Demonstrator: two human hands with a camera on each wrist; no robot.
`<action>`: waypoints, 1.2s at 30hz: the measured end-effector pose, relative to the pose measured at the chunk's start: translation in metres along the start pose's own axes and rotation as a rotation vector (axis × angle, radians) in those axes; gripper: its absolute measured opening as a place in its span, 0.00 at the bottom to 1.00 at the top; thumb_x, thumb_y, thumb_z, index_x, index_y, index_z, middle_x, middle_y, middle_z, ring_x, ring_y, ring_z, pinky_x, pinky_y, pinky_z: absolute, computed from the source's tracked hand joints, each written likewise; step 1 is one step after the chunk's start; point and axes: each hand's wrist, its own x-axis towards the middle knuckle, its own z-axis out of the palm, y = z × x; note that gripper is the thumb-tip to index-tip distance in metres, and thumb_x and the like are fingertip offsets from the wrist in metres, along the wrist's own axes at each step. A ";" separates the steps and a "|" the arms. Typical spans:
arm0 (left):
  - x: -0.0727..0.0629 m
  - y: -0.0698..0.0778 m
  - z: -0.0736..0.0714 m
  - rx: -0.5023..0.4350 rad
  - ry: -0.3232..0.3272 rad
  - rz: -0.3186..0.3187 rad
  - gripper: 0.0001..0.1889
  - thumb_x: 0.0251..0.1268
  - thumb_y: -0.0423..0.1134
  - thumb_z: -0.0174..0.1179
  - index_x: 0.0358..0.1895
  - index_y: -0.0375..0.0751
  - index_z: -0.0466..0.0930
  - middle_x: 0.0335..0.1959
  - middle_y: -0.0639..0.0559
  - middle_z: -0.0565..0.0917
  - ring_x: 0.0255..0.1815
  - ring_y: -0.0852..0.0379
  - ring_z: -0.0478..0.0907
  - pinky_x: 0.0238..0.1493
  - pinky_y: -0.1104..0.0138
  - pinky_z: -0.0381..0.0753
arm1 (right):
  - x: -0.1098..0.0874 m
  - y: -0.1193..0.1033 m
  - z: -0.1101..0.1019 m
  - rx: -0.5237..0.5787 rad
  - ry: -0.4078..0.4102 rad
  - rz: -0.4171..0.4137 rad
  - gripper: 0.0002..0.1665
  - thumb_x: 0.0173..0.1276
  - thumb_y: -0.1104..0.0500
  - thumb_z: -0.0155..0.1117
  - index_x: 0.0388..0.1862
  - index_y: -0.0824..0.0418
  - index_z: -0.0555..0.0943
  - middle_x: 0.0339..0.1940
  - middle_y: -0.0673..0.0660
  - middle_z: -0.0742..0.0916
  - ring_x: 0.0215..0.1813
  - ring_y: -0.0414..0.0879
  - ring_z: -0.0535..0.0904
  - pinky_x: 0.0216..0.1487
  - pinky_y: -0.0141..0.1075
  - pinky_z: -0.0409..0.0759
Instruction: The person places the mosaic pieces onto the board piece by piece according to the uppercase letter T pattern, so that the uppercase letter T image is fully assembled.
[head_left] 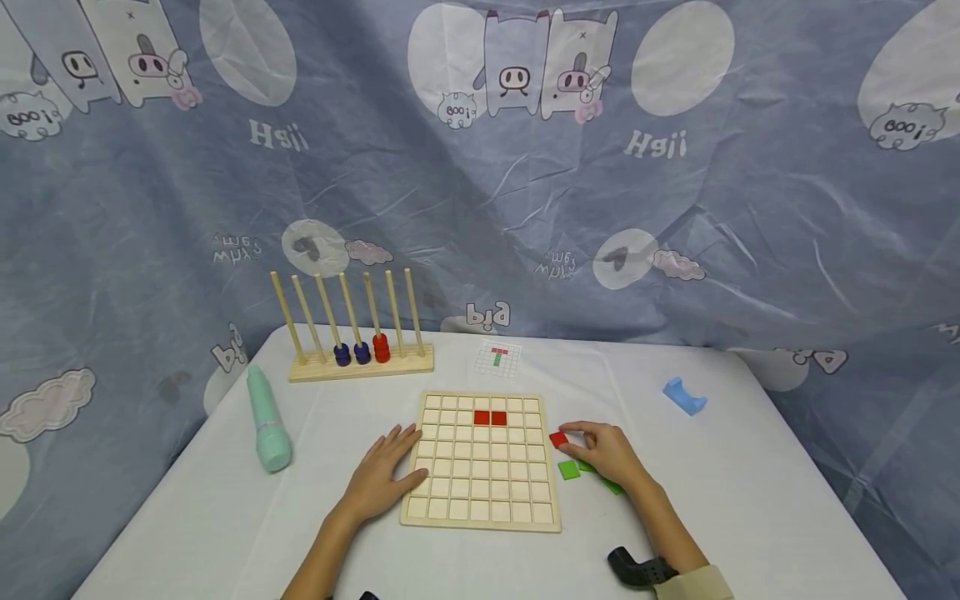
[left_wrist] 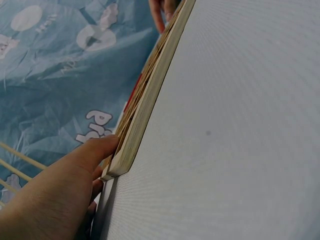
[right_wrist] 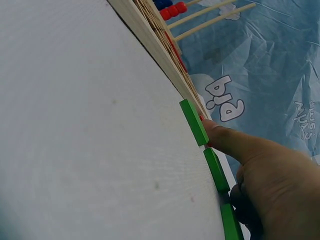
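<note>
A wooden grid board [head_left: 480,492] lies on the table, with two red square tiles [head_left: 482,417] side by side in its upper cells. My left hand [head_left: 378,475] rests along the board's left edge, fingers extended; its thumb [left_wrist: 102,150] touches the rim near a corner in the left wrist view. Just right of the board, my right hand [head_left: 609,452] pinches a loose red tile [head_left: 558,439] between thumb and fingertips. Green tiles [head_left: 569,470] lie beside and partly under that hand. In the right wrist view, three green tiles [right_wrist: 194,122] stand out in a row beside the thumb.
Behind the board lies a small pattern card [head_left: 498,359] showing a red-and-green T. A wooden peg stand [head_left: 360,369] with blue and red beads is at the back left. A mint-green microphone-shaped object [head_left: 267,421] lies left, and a light-blue curved piece [head_left: 684,397] right.
</note>
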 end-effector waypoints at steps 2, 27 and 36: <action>0.000 0.000 -0.001 -0.002 -0.004 -0.002 0.36 0.59 0.58 0.57 0.67 0.43 0.64 0.68 0.50 0.63 0.71 0.47 0.52 0.69 0.52 0.48 | 0.000 0.000 0.000 -0.002 0.002 -0.003 0.21 0.52 0.45 0.71 0.43 0.53 0.85 0.07 0.44 0.65 0.11 0.35 0.55 0.13 0.28 0.53; 0.001 0.000 0.001 0.001 -0.007 -0.011 0.36 0.59 0.58 0.57 0.67 0.43 0.64 0.68 0.50 0.63 0.71 0.47 0.52 0.69 0.52 0.47 | -0.001 0.000 0.000 -0.060 0.041 0.017 0.20 0.50 0.44 0.72 0.38 0.53 0.84 0.08 0.43 0.64 0.12 0.36 0.56 0.13 0.28 0.54; 0.000 0.001 0.000 0.004 0.005 -0.007 0.35 0.58 0.57 0.58 0.67 0.42 0.65 0.68 0.50 0.63 0.70 0.46 0.53 0.69 0.51 0.48 | -0.001 -0.005 0.001 -0.019 0.069 0.000 0.22 0.50 0.41 0.71 0.39 0.52 0.83 0.07 0.44 0.65 0.12 0.36 0.56 0.12 0.29 0.55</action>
